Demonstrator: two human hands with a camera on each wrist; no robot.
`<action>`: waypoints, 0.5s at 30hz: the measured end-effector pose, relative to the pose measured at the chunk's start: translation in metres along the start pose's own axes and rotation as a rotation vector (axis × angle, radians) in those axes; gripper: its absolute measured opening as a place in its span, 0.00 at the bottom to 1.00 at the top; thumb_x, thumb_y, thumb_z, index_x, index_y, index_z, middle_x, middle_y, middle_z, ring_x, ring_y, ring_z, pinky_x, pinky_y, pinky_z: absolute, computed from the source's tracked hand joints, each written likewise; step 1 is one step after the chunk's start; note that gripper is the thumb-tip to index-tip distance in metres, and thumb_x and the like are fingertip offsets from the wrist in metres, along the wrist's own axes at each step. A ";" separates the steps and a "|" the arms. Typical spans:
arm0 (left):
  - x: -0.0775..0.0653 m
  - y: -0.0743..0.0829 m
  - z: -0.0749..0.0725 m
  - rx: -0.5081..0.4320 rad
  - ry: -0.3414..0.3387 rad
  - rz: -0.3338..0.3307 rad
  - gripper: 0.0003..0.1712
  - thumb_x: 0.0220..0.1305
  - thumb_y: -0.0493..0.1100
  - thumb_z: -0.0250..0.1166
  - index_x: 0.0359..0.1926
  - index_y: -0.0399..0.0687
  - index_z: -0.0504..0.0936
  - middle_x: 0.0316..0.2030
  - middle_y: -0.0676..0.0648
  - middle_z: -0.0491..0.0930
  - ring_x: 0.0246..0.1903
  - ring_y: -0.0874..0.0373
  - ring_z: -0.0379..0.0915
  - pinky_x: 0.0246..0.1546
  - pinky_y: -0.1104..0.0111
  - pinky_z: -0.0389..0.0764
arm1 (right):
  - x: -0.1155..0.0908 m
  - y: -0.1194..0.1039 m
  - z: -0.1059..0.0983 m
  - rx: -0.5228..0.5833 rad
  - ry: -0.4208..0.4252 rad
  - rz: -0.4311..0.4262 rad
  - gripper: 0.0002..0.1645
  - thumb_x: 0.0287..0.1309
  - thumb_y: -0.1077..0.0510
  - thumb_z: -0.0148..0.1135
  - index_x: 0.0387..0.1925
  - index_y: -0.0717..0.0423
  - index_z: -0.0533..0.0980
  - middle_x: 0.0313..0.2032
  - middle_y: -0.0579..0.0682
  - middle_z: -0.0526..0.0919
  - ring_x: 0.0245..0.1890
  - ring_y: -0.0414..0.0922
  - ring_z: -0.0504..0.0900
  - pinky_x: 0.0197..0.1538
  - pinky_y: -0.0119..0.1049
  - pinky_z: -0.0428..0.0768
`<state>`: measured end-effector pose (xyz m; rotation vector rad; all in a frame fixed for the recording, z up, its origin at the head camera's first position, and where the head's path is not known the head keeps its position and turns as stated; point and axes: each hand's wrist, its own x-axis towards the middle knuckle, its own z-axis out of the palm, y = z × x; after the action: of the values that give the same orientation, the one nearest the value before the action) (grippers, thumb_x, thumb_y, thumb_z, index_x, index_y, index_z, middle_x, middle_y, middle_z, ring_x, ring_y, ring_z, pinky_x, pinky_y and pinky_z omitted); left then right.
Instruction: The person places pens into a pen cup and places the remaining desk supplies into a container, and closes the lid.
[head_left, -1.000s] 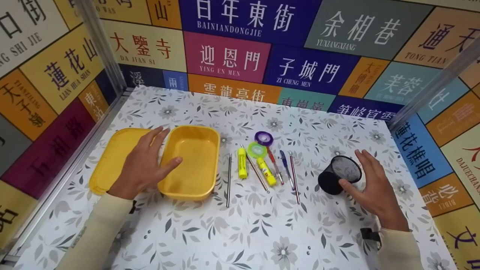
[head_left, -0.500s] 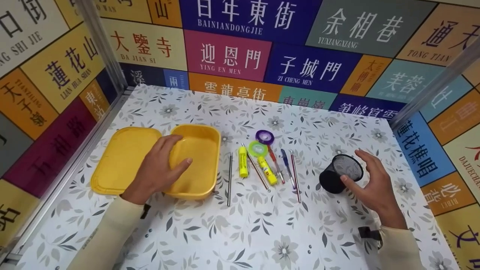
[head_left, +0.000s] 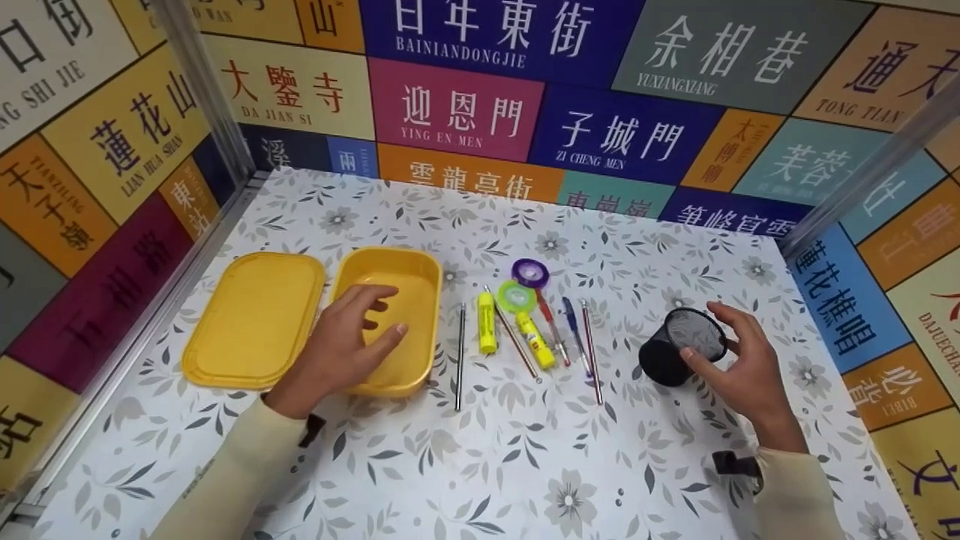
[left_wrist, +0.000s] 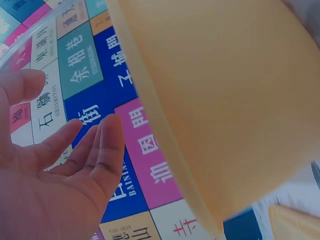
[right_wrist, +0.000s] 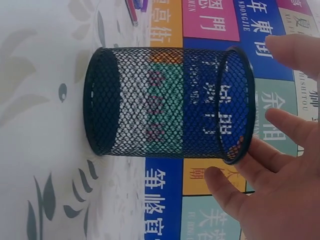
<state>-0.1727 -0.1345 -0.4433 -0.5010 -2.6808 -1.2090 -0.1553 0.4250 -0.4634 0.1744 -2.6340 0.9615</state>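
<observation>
Poised bare-handed at a yellow box [head_left: 421, 330] and a black mesh cup [head_left: 663, 361].
Hovering with the left hand [head_left: 339, 351] over the box, left of centre in the head frame, with parted fingers; framing the cup's rim, at right, with parted thumb and fingers of the right hand [head_left: 746, 367], too close to tell if touching. Strewn with pens [head_left: 571, 319] and tape rolls [head_left: 516, 297] mid-frame.

1. I face a grey-flowered white tabletop [head_left: 510, 472].
2. At my left lie a yellow lid [head_left: 255, 319] and yellow box [head_left: 417, 330].
3. Mid-table I see pencils [head_left: 460, 360], pens [head_left: 571, 321], yellow tubes [head_left: 487, 324], tape rolls [head_left: 517, 298].
4. At right stands a black mesh cup [head_left: 663, 361].
</observation>
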 end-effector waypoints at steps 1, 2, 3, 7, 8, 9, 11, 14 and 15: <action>0.000 0.000 0.001 -0.016 -0.002 0.002 0.30 0.71 0.50 0.70 0.68 0.45 0.76 0.62 0.42 0.79 0.57 0.49 0.80 0.53 0.54 0.87 | 0.000 0.000 0.001 -0.005 -0.003 0.006 0.47 0.61 0.56 0.78 0.78 0.48 0.67 0.73 0.56 0.71 0.72 0.58 0.68 0.59 0.19 0.65; -0.001 0.000 0.002 -0.032 -0.005 0.005 0.29 0.71 0.49 0.70 0.68 0.44 0.77 0.62 0.41 0.79 0.56 0.48 0.80 0.52 0.54 0.87 | 0.001 0.000 0.002 -0.009 -0.005 0.012 0.47 0.60 0.55 0.78 0.78 0.47 0.67 0.73 0.55 0.71 0.72 0.55 0.69 0.59 0.21 0.66; -0.001 0.001 0.004 -0.049 -0.007 0.009 0.29 0.71 0.48 0.71 0.68 0.44 0.77 0.61 0.41 0.80 0.55 0.47 0.81 0.52 0.54 0.87 | 0.002 0.000 0.003 -0.011 -0.005 0.018 0.48 0.60 0.55 0.78 0.78 0.47 0.67 0.73 0.55 0.71 0.71 0.52 0.69 0.59 0.25 0.67; 0.000 0.003 0.010 -0.085 -0.020 0.007 0.28 0.70 0.47 0.71 0.67 0.43 0.78 0.61 0.40 0.80 0.54 0.46 0.82 0.51 0.54 0.88 | 0.003 -0.001 0.005 -0.007 0.004 0.025 0.48 0.58 0.56 0.79 0.77 0.50 0.68 0.72 0.56 0.71 0.70 0.49 0.68 0.59 0.45 0.70; 0.000 0.004 0.011 -0.090 -0.024 0.002 0.28 0.70 0.47 0.71 0.66 0.43 0.78 0.60 0.40 0.81 0.54 0.47 0.82 0.51 0.55 0.88 | 0.003 -0.002 0.005 -0.004 0.004 0.027 0.48 0.58 0.56 0.79 0.77 0.50 0.68 0.73 0.57 0.70 0.71 0.51 0.68 0.59 0.48 0.70; 0.000 0.006 0.013 -0.093 -0.028 -0.002 0.28 0.70 0.47 0.71 0.66 0.43 0.78 0.60 0.39 0.81 0.53 0.48 0.82 0.51 0.55 0.88 | 0.003 -0.002 0.005 -0.004 0.001 0.031 0.48 0.58 0.56 0.79 0.77 0.51 0.67 0.73 0.58 0.70 0.71 0.53 0.68 0.59 0.51 0.70; -0.001 0.009 0.015 -0.095 -0.042 -0.017 0.28 0.70 0.47 0.71 0.66 0.43 0.78 0.60 0.40 0.81 0.53 0.50 0.81 0.52 0.56 0.87 | 0.003 -0.003 0.006 -0.003 -0.010 0.044 0.50 0.58 0.55 0.79 0.78 0.52 0.65 0.74 0.60 0.69 0.71 0.58 0.68 0.59 0.48 0.70; -0.002 0.014 0.019 -0.105 -0.061 -0.026 0.27 0.70 0.47 0.71 0.66 0.42 0.79 0.60 0.42 0.82 0.53 0.52 0.81 0.52 0.57 0.87 | 0.002 -0.003 0.006 -0.011 -0.032 0.078 0.53 0.59 0.53 0.79 0.80 0.52 0.62 0.74 0.59 0.69 0.71 0.59 0.68 0.58 0.36 0.69; -0.003 0.015 0.020 -0.109 -0.065 -0.028 0.27 0.69 0.46 0.72 0.65 0.42 0.79 0.60 0.42 0.82 0.52 0.52 0.81 0.52 0.58 0.87 | 0.002 -0.002 0.006 -0.015 -0.040 0.087 0.53 0.59 0.52 0.79 0.81 0.52 0.61 0.74 0.60 0.69 0.71 0.59 0.68 0.57 0.32 0.68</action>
<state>-0.1642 -0.1105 -0.4471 -0.5279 -2.6947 -1.3754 -0.1582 0.4192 -0.4661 0.0770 -2.7041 0.9747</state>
